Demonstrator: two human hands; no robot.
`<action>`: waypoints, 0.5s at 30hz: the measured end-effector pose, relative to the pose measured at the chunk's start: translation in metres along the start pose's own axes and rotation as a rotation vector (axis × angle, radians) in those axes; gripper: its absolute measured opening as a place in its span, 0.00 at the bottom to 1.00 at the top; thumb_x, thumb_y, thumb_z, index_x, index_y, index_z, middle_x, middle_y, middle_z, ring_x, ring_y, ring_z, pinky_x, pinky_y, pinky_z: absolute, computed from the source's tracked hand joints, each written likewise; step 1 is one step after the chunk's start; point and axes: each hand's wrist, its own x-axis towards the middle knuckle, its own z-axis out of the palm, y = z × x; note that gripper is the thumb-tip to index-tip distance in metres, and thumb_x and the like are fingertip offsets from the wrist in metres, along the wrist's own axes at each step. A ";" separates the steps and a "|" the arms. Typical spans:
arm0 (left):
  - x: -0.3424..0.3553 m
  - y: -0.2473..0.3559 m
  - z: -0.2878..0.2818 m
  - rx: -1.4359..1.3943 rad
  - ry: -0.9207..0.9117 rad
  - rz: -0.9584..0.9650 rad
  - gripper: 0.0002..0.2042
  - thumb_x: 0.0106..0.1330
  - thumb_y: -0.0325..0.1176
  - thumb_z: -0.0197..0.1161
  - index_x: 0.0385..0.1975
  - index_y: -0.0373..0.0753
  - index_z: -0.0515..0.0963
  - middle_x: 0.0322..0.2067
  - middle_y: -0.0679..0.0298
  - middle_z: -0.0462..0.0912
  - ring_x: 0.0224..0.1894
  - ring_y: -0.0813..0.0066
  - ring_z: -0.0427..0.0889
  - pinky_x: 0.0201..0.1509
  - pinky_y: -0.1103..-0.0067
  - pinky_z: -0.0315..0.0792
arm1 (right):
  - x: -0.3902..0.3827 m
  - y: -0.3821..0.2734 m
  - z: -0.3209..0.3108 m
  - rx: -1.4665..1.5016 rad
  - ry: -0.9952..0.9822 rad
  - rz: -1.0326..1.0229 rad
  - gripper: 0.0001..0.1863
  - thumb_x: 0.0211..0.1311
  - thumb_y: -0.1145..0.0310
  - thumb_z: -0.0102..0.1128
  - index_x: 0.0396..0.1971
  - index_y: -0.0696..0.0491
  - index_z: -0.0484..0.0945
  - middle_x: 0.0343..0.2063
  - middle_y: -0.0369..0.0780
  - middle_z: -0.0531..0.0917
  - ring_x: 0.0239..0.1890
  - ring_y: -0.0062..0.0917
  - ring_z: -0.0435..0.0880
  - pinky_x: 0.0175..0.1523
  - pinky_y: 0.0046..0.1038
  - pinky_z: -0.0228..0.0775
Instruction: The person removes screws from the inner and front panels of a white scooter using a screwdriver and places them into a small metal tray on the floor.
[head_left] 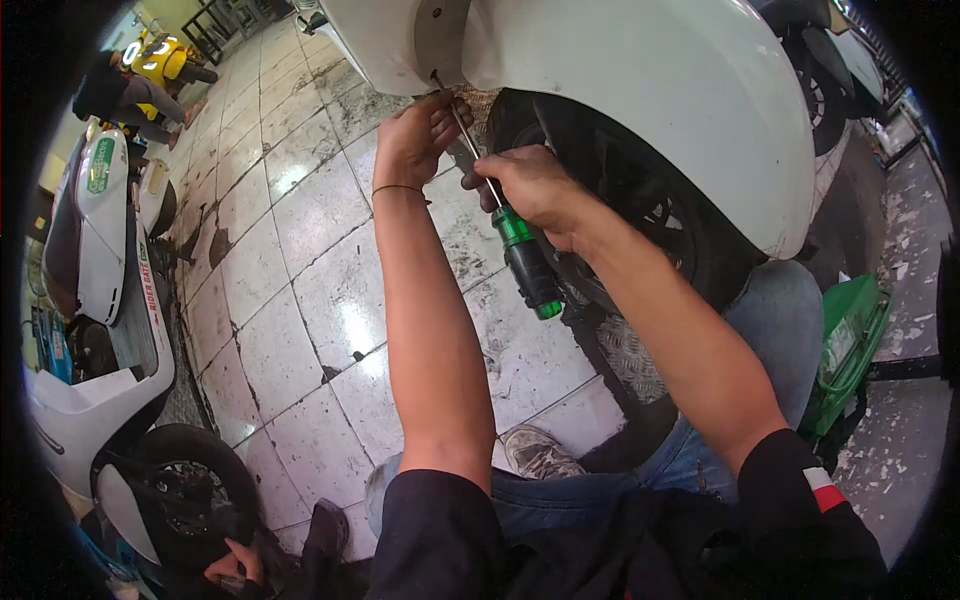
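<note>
A long screwdriver [520,255] with a green and black handle slants up toward a screw hole [435,75] in the white body panel [640,80] of a scooter. My right hand [535,190] is closed round its shaft just above the handle, which hangs free below the palm. Close to the tip, my left hand [412,140] has its fingers curled beside the shaft, under the panel's lower edge. Whether those fingers grip anything is hard to see. The scooter's black wheel [640,200] sits right behind my right hand.
Another white scooter [100,230] stands at the left, where another person's hand [237,563] is near its wheel [190,490]. A person [135,100] bends by a yellow scooter [160,60] farther back. A green container [850,335] is beside my right knee. Stained white tiles [300,280] cover the floor.
</note>
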 end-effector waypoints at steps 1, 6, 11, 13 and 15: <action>0.000 0.000 0.000 0.002 0.001 -0.001 0.12 0.63 0.22 0.56 0.40 0.18 0.70 0.35 0.48 0.79 0.35 0.60 0.83 0.39 0.71 0.83 | 0.001 0.002 0.000 -0.014 0.011 -0.008 0.14 0.65 0.64 0.50 0.31 0.58 0.80 0.21 0.35 0.77 0.24 0.17 0.74 0.32 0.23 0.66; 0.000 -0.002 -0.002 -0.007 0.000 0.007 0.13 0.64 0.23 0.55 0.43 0.18 0.70 0.36 0.48 0.78 0.36 0.58 0.83 0.41 0.70 0.83 | 0.003 0.009 0.001 0.008 0.013 -0.025 0.15 0.65 0.63 0.50 0.30 0.58 0.80 0.20 0.36 0.77 0.24 0.17 0.73 0.31 0.23 0.65; 0.000 0.000 -0.001 0.036 -0.007 0.015 0.14 0.64 0.23 0.53 0.44 0.17 0.69 0.37 0.47 0.78 0.37 0.57 0.83 0.42 0.69 0.82 | 0.000 0.008 0.000 -0.019 0.018 -0.030 0.15 0.64 0.62 0.50 0.31 0.58 0.81 0.19 0.35 0.77 0.23 0.17 0.72 0.30 0.23 0.64; -0.001 0.001 0.000 0.063 -0.017 0.025 0.13 0.64 0.23 0.52 0.44 0.17 0.69 0.38 0.46 0.78 0.37 0.57 0.83 0.42 0.69 0.82 | 0.002 0.007 0.001 -0.025 0.026 -0.029 0.15 0.64 0.62 0.51 0.32 0.57 0.81 0.19 0.35 0.77 0.23 0.18 0.72 0.30 0.24 0.63; -0.004 0.001 0.003 0.053 -0.022 0.051 0.14 0.64 0.23 0.52 0.45 0.16 0.69 0.38 0.45 0.78 0.37 0.56 0.83 0.41 0.69 0.82 | 0.000 0.007 0.000 -0.036 0.049 -0.012 0.15 0.64 0.61 0.51 0.32 0.57 0.81 0.19 0.35 0.78 0.23 0.18 0.72 0.30 0.24 0.63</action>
